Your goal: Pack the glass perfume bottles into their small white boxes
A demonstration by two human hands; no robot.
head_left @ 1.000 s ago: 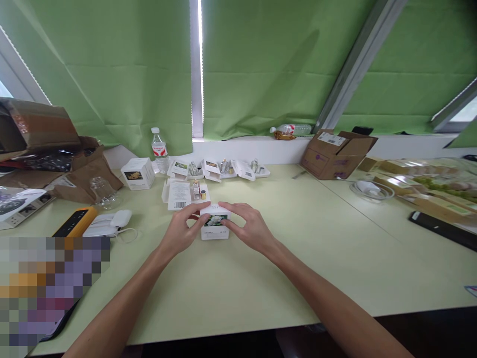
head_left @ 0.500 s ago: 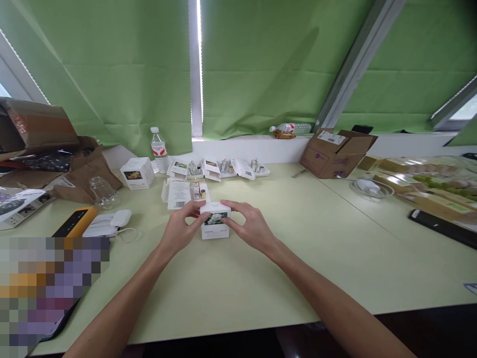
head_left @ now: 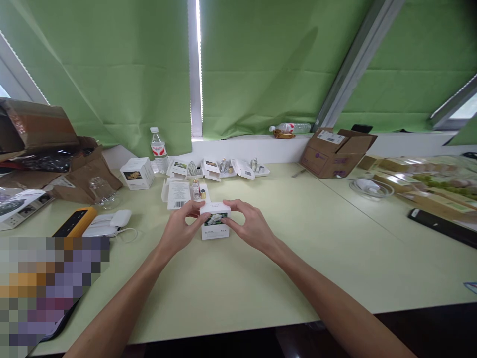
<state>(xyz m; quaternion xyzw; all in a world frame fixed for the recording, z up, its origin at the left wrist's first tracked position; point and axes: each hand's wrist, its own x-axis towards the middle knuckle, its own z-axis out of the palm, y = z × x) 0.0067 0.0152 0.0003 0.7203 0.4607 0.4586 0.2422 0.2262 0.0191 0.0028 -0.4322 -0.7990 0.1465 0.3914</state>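
Note:
A small white box [head_left: 215, 231] with a picture of white flowers on its front stands upright on the table between my hands. My left hand [head_left: 182, 224] grips its left side, thumb on the front and fingers at the back edge. From the other side my right hand [head_left: 250, 223] holds it the same way, thumb over the picture's right edge. Just behind it lies an opened white box [head_left: 179, 194] with a barcode, beside a small glass bottle [head_left: 196, 189] and a dark, gold-rimmed cap [head_left: 202, 193]. Farther back, several opened boxes sit in a row with small bottles.
A closed white box [head_left: 137, 174] and a water bottle [head_left: 159, 151] stand at the back left. Left of me are a yellow device [head_left: 74, 222], a white earphone case [head_left: 120, 218] and a clear jar [head_left: 102, 193]. A cardboard box [head_left: 328, 156] sits at the back right.
My right index finger has shifted slightly at the top right corner of the white box. The box and my left hand have stayed in place.

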